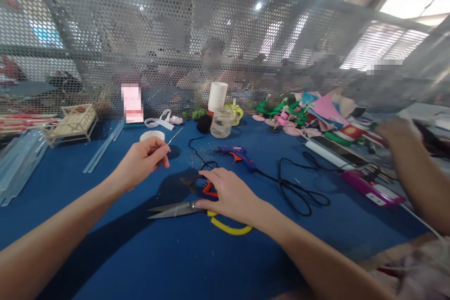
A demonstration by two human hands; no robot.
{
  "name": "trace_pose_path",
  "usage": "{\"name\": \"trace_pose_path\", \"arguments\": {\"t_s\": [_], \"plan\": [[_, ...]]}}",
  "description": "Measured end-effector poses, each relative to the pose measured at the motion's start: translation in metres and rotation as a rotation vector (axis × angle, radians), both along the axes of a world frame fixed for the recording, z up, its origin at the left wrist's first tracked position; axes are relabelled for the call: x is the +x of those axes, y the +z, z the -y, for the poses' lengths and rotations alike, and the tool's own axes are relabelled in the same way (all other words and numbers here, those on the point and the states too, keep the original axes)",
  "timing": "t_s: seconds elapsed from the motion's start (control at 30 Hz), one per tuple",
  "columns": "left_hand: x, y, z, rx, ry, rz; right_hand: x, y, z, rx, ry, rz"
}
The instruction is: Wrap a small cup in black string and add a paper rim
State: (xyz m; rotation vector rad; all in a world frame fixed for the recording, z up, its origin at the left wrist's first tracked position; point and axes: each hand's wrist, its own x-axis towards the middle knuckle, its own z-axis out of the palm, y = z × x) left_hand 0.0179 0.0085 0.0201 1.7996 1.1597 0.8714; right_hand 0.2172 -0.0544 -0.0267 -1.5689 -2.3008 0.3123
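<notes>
My left hand (149,157) is raised above the blue table, thumb and fingers pinched on a thin pale strand, maybe wire (175,136), that points up to the right. Low over the tabletop, my right hand (232,194) has its thumb and forefinger spread around red-handled pliers (210,190); their dark jaws show to the left, and the palm hides the rest. Below the thumb lie large scissors with yellow handles (232,228), blades pointing left. A white roll of tape (152,136) sits just behind my left hand.
A blue glue gun (239,155) trails a looped black cord (298,192). Behind it stand a clear jar (221,124) and stacked paper cups (218,96). At right, another person's arm (415,164) reaches past a purple power strip (372,189). Glue sticks (23,161) lie at left.
</notes>
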Motion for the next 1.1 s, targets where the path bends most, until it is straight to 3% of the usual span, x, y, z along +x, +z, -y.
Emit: {"name": "trace_pose_path", "arguments": {"t_s": [0.23, 0.47, 0.53, 0.63, 0.7, 0.77, 1.1], "plan": [[-0.001, -0.001, 0.000, 0.003, -0.036, -0.019, -0.004, 0.001, -0.027, -0.100, -0.099, 0.222], [0.003, -0.001, 0.008, -0.188, -0.123, 0.118, 0.008, 0.008, -0.027, -0.144, -0.139, 0.266], [0.005, 0.000, 0.012, -0.287, -0.160, 0.185, 0.009, 0.013, -0.024, -0.095, -0.085, 0.135], [0.010, 0.000, 0.020, -0.425, -0.224, 0.265, 0.001, 0.020, -0.020, -0.020, 0.049, -0.384], [0.013, 0.000, 0.025, -0.480, -0.261, 0.286, -0.007, 0.023, -0.017, -0.069, 0.102, -0.733], [0.015, -0.001, 0.029, -0.497, -0.288, 0.278, -0.015, 0.023, -0.014, -0.106, 0.113, -0.925], [0.025, -0.006, 0.037, -0.351, -0.319, 0.072, -0.012, 0.013, 0.002, -0.302, -0.006, -1.086]]}}
